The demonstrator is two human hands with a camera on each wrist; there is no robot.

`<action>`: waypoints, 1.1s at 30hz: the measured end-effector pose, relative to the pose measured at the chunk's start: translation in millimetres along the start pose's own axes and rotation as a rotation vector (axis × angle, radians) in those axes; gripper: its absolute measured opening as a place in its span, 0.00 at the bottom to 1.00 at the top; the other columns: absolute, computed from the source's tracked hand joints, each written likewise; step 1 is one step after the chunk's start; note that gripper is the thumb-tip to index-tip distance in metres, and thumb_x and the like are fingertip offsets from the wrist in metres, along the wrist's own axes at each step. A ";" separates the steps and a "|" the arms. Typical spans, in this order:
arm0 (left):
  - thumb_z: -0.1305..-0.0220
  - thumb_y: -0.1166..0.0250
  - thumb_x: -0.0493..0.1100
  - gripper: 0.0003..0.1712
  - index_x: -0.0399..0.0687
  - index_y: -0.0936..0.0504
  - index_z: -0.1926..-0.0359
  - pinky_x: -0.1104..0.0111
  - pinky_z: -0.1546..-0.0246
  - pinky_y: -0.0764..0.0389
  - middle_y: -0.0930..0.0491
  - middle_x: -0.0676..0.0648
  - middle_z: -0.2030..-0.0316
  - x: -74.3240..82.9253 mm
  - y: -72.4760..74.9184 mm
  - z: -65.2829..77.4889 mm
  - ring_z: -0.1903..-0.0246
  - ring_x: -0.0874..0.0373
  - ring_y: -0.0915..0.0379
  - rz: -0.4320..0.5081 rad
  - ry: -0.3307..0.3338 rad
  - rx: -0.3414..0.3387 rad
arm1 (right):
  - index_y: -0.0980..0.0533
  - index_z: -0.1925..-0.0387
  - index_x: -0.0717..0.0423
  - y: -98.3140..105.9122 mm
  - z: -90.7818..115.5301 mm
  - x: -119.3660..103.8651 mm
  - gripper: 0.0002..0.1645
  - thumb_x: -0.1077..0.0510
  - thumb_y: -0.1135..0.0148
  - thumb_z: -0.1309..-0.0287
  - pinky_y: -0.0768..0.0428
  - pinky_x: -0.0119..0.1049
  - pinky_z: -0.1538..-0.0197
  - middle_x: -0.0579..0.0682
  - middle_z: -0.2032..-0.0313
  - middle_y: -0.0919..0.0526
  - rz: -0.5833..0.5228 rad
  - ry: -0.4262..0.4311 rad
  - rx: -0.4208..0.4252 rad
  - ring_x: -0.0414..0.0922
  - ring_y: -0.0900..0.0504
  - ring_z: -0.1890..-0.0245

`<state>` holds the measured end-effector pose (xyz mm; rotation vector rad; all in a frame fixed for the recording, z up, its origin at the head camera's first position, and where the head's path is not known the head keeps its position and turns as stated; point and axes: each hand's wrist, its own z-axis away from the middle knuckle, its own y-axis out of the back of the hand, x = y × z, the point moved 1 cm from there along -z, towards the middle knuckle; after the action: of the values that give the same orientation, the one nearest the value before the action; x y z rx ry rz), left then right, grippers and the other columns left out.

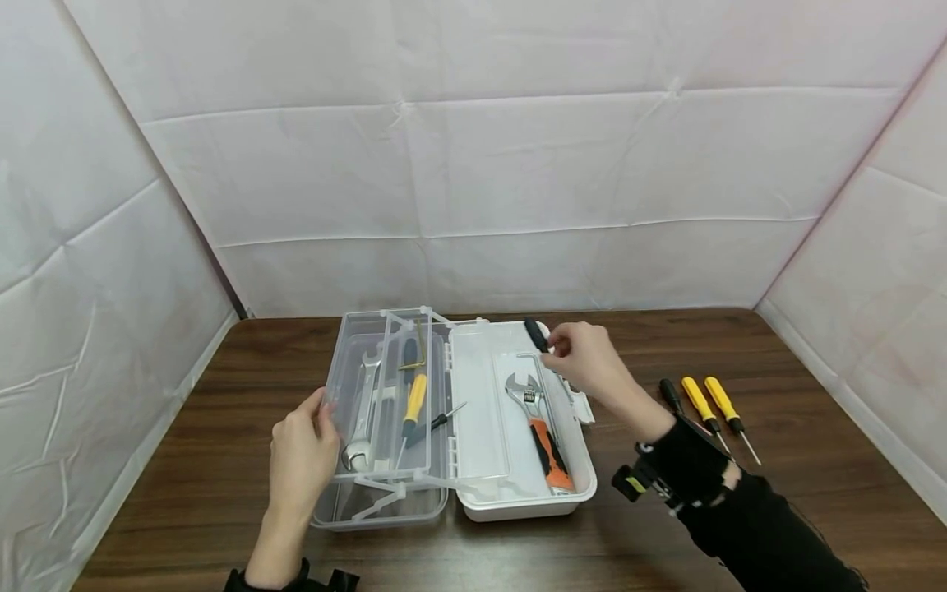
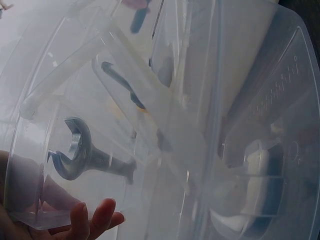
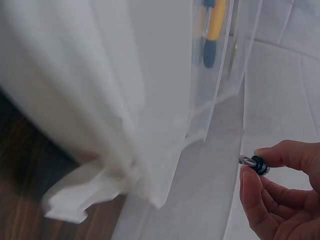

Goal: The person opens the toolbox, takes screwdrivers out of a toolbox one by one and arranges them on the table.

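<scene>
The right hand point(image 1: 584, 358) pinches a black-handled screwdriver point(image 1: 536, 335) between thumb and fingertips, over the far end of the toolbox's white base point(image 1: 527, 513), where an orange-and-black adjustable wrench point(image 1: 551, 456) lies. The left hand point(image 1: 302, 452) grips the edge of the clear lid point(image 1: 379, 520), which carries a silver wrench point(image 1: 364, 407). Two yellow screwdrivers point(image 1: 719, 399) rest on the tabletop point(image 1: 644, 526), well apart from the toolbox.

Creased white sheeting point(image 1: 518, 173) walls in a wood-grain table point(image 1: 244, 395) on three sides, like a makeshift booth.
</scene>
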<state>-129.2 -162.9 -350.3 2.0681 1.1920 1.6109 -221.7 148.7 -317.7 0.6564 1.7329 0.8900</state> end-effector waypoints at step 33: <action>0.39 0.53 0.32 0.18 0.24 0.29 0.51 0.54 0.76 0.28 0.20 0.35 0.70 -2.1 -1.3 -0.6 0.83 0.52 0.25 -0.005 0.007 0.010 | 0.40 0.93 0.53 2.9 52.1 157.5 0.23 0.66 0.42 0.51 0.45 0.29 0.83 0.42 0.91 0.49 0.247 -0.371 -0.139 0.36 0.47 0.91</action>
<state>-130.4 -163.7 -352.3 2.0656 1.2081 1.6148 -222.1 286.1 -410.8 0.8934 1.2666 0.9778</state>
